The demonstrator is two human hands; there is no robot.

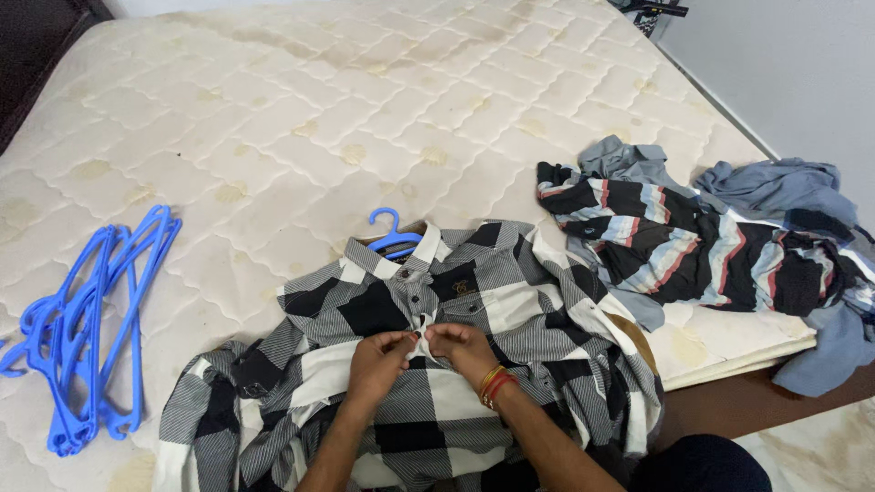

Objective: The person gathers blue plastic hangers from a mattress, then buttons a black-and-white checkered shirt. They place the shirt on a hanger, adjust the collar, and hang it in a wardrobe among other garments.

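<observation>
Blue hanger (395, 235) mostly hidden inside checked shirt (510, 301); shirt hem cut off by bottom edge.

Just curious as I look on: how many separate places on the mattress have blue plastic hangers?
2: a pile of blue plastic hangers at the mattress's left edge, and one hanger hook poking out of the black-and-white checked shirt's collar. The pile's own number is unclear.

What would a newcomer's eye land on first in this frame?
First, the black, white and grey checked shirt spread at the near edge of the mattress, with the left hand and right hand pinching its front placket. A blue hanger pokes from its collar. A stack of blue hangers lies left; a striped shirt is heaped right.
</observation>
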